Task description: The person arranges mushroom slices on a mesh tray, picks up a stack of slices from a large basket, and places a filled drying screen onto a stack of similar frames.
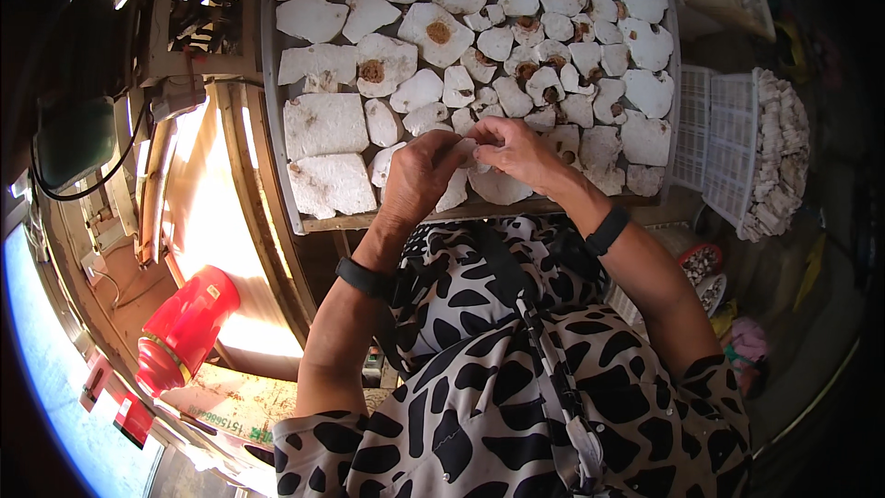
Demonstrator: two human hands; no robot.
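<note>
My left hand (423,171) and my right hand (513,146) meet above the near part of a metal-edged tray (274,117). A small white piece (467,149) is pinched between the fingertips of both; the fingers hide part of it. Beneath and around them, flat irregular white slices of a plant or fungus material cover the tray in a close layer. Some have a brown core, such as the slice (437,33) beyond my hands. Larger blocky slabs (326,126) lie at the left. A rounded slice (499,185) sits just below my right hand.
White plastic crates (731,142) at the right hold stacked pale pieces (780,152). Lower down is a red-rimmed container (702,259) of small pieces. At the left, a red vacuum flask (190,332) stands on a cardboard box (228,398), near a wooden frame (259,200).
</note>
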